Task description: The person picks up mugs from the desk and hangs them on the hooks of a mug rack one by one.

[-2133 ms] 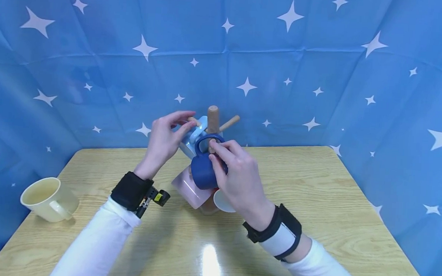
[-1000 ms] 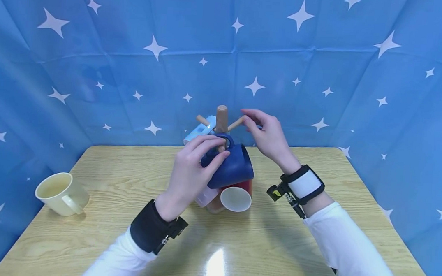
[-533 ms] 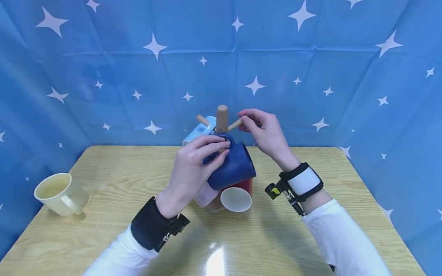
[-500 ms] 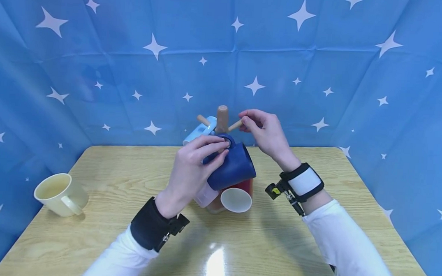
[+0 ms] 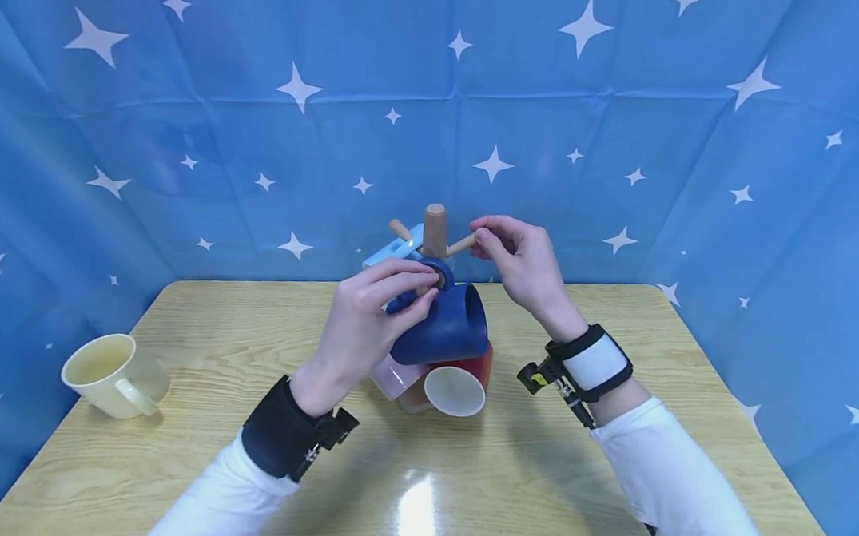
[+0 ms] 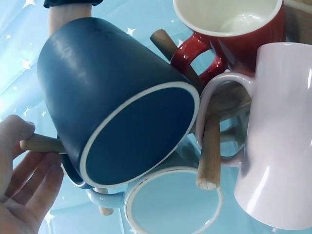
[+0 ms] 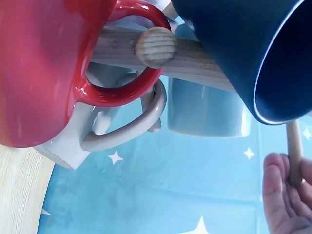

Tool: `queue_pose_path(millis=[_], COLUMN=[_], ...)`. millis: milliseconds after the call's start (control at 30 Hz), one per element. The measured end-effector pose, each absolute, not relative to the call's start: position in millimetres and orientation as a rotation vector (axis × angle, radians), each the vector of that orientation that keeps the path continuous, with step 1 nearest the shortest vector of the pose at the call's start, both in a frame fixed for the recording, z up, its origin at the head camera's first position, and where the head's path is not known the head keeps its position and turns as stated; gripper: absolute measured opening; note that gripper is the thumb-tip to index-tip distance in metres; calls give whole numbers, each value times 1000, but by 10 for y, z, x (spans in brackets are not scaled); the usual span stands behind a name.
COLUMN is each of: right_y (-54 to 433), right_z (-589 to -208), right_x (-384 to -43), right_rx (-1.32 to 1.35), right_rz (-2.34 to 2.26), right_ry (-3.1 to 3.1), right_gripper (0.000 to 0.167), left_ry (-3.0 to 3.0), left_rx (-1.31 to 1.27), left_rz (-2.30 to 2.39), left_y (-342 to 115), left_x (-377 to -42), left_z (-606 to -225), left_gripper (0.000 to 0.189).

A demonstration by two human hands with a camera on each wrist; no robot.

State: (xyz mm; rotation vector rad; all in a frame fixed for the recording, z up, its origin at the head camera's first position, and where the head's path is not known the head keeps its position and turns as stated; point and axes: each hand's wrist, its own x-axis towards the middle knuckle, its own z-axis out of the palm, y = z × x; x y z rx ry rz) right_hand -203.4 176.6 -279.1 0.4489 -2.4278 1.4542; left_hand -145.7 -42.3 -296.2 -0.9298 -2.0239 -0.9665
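A wooden mug rack (image 5: 434, 232) carries several mugs in the middle of the table. The thumb and fingers of my left hand (image 5: 370, 317) pinch the end of its front peg (image 6: 43, 143). A dark blue mug (image 5: 444, 333) hangs there by its handle, tilted with its mouth to the right. My right hand (image 5: 525, 264) pinches the tip of the bare-looking right rear peg (image 5: 462, 245). Behind, a light blue mug (image 5: 394, 249) hangs on the left rear peg (image 5: 400, 229). Lower down hang a red mug (image 5: 481, 366), white inside, and a pale pink mug (image 5: 397, 376).
A cream mug (image 5: 111, 378) stands upright at the left side of the wood-grain table (image 5: 550, 465), apart from the rack. Blue cloth with white stars (image 5: 381, 50) closes off the back and both sides.
My hands have swapped pegs: the left came from the left rear peg to the front one, the right from the front peg to the right rear. The blue mug's mouth has swung right.
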Motion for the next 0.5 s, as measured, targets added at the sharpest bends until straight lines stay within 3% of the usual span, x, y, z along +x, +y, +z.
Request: queue_pose_path(millis=[500], right_y=[1798], right_z=[-2845], right_x=[-1896], right_rx=[424], right_rz=[1438], right_ry=[-2374], right_gripper=[27], left_ry=[-2030], left_rx=[-941], left_rz=[-1005], left_y=[-544], left_x=[-1485], left_z=[-2971], left_gripper=[18])
